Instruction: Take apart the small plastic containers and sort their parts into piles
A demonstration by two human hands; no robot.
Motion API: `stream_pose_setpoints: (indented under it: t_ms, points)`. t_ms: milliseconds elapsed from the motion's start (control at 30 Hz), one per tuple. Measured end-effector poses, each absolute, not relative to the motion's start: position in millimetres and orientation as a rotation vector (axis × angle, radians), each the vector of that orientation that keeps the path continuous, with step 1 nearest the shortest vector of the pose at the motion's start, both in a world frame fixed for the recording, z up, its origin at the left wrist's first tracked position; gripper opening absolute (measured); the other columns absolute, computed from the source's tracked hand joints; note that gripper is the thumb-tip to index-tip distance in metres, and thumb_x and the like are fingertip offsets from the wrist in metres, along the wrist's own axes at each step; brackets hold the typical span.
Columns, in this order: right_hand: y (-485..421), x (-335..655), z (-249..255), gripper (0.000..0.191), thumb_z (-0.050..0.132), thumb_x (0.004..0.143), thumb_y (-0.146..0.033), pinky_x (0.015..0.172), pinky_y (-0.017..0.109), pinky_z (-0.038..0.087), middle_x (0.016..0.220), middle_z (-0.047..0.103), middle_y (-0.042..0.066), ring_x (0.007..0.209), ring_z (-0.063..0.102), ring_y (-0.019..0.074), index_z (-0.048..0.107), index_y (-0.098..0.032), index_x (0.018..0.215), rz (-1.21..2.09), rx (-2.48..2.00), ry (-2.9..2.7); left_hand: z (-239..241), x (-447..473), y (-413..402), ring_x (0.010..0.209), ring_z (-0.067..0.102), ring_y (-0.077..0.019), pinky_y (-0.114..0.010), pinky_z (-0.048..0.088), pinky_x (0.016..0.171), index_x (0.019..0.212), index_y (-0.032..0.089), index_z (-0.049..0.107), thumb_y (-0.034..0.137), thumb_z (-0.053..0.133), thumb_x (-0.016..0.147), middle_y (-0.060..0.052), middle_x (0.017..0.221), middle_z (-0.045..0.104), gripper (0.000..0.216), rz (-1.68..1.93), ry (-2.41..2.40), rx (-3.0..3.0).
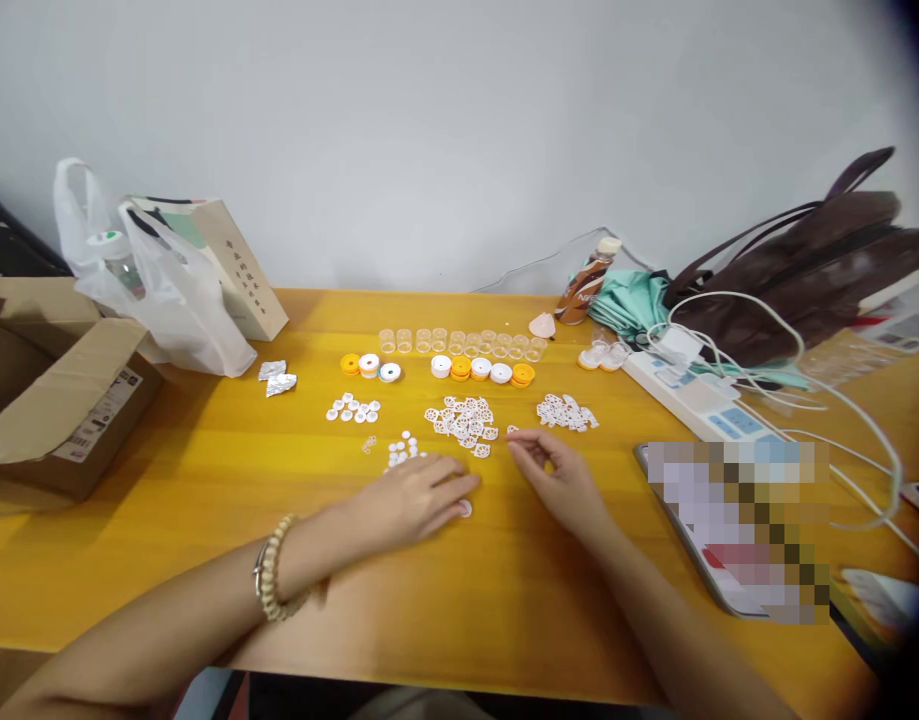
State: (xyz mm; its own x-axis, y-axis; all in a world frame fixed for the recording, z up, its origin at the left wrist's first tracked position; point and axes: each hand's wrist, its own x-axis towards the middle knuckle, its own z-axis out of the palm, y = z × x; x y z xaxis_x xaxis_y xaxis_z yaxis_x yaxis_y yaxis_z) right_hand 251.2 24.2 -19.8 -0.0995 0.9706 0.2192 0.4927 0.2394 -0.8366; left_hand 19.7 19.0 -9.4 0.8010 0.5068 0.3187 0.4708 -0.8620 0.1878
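My left hand (418, 497) reaches over the wooden table with its fingers bent, and a small round white disc (465, 509) shows at its thumb tip. Pinched between the thumb and index finger of my right hand (560, 480) is a small white openwork piece (512, 430). Between and beyond both hands lies a pile of white openwork pieces (466, 418), with a second pile (568, 411) to its right. Small white round caps (405, 447) are partly covered by my left hand, and more white caps (354, 408) sit further left.
Clear cups (474, 344) stand in a row behind orange and white round parts (460, 369). A cardboard box (61, 400) and plastic bag (181, 290) occupy the left. A bottle (585, 285), power strip (699, 390), brown bag (811, 270) and tablet-like device (714, 540) are on the right.
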Motion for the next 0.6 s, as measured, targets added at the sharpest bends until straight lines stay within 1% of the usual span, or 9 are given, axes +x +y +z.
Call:
stream_pose_setpoints:
  t_ms: [133, 200, 267, 333, 400, 500, 600]
  points:
    - [58.6, 297.8, -7.7, 0.026, 0.050, 0.082, -0.039, 0.070, 0.034, 0.045, 0.088, 0.062, 0.008, 0.077, 0.056, 0.0199, 0.058, -0.019, 0.096, 0.348, -1.560, -1.649, -20.0, 27.4, 4.1, 0.085, 0.054, -0.0154, -0.029, 0.050, 0.076, 0.107, 0.012, 0.056, 0.017, 0.039, 0.094, -0.009, 0.094, 0.059, 0.023, 0.568, 0.724, 2.947]
    - [85.6, 327.2, -5.1, 0.028, 0.051, 0.079, -0.035, 0.075, 0.037, 0.043, 0.097, 0.061, 0.011, 0.085, 0.054, 0.0229, 0.057, -0.018, 0.101, 0.095, -1.654, -1.637, -24.5, 25.3, 5.6, 0.081, 0.053, -0.0144, -0.028, 0.049, 0.074, 0.101, 0.012, 0.058, 0.015, 0.039, 0.093, -0.008, 0.090, 0.059, 0.021, 0.608, 0.701, 2.956]
    - [114.5, 352.6, -5.7, 0.031, 0.051, 0.078, -0.029, 0.084, 0.042, 0.038, 0.102, 0.059, 0.013, 0.095, 0.051, 0.0259, 0.057, -0.017, 0.106, -0.099, -1.761, -1.617, -27.9, 23.9, 6.8, 0.078, 0.053, -0.0138, -0.027, 0.048, 0.071, 0.098, 0.013, 0.059, 0.015, 0.040, 0.093, -0.007, 0.088, 0.059, 0.020, 0.629, 0.698, 2.966]
    - [140.1, 369.8, -8.9, 0.035, 0.051, 0.077, -0.026, 0.089, 0.044, 0.032, 0.105, 0.057, 0.015, 0.102, 0.047, 0.0282, 0.057, -0.014, 0.109, -0.172, -1.901, -1.645, -29.8, 24.6, 5.5, 0.077, 0.052, -0.0135, -0.027, 0.047, 0.069, 0.096, 0.014, 0.059, 0.017, 0.041, 0.093, -0.006, 0.086, 0.059, 0.019, 0.636, 0.707, 2.979]
    - [158.6, 377.7, -12.7, 0.039, 0.053, 0.078, -0.028, 0.090, 0.044, 0.029, 0.110, 0.053, 0.018, 0.105, 0.043, 0.0297, 0.056, -0.012, 0.113, -0.191, -2.008, -1.663, -29.5, 26.8, 2.1, 0.076, 0.052, -0.0135, -0.027, 0.046, 0.069, 0.095, 0.015, 0.060, 0.018, 0.041, 0.093, -0.005, 0.084, 0.059, 0.019, 0.638, 0.693, 2.995]
    - [171.9, 376.5, -15.6, 0.042, 0.057, 0.076, -0.032, 0.087, 0.045, 0.028, 0.117, 0.048, 0.020, 0.108, 0.038, 0.0329, 0.058, -0.013, 0.114, -0.185, -2.053, -1.659, -24.6, 27.9, -2.4, 0.073, 0.052, -0.0127, -0.027, 0.044, 0.067, 0.093, 0.015, 0.060, 0.020, 0.041, 0.093, -0.003, 0.080, 0.060, 0.019, 0.661, 0.660, 2.990]
    - [172.2, 369.3, -13.6, 0.037, 0.058, 0.076, -0.033, 0.084, 0.045, 0.028, 0.118, 0.048, 0.019, 0.107, 0.036, 0.0336, 0.061, -0.016, 0.108, -0.180, -2.049, -1.649, -15.6, 17.5, 0.7, 0.073, 0.053, -0.0123, -0.027, 0.044, 0.068, 0.092, 0.016, 0.060, 0.020, 0.044, 0.093, -0.003, 0.081, 0.061, 0.017, 0.754, 0.755, 2.915]
